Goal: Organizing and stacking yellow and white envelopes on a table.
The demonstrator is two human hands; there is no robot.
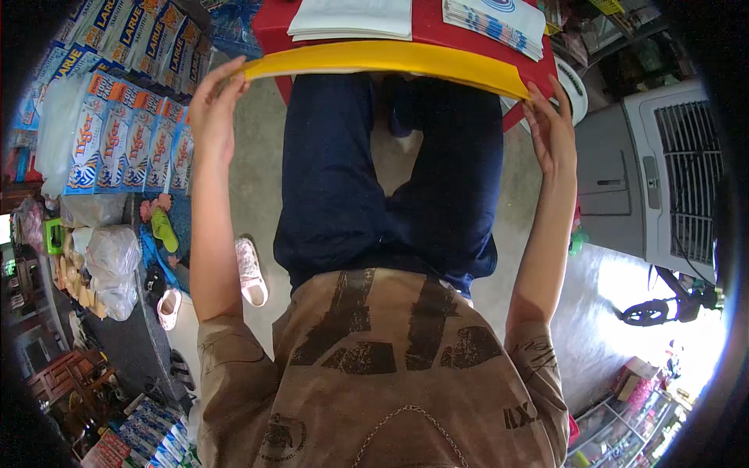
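Observation:
A long yellow strip, which looks like folded paper or thin sheet, stretches in a gentle arch above my lap. Its left end is pinched between the thumb and fingers of my left hand. At the other end, my right hand grips the corner with thumb and fingertips. Just beyond the strip, a stack of white sheets lies on a red table. To its right rests a stack of printed sheets or bags with blue and red markings. The strip hides the table's near edge.
Stacked Tiger beer cartons and Larue cartons stand on the left. Below them are plastic bags and a green slipper. A pale clog lies on the floor. A grey-white appliance stands at right.

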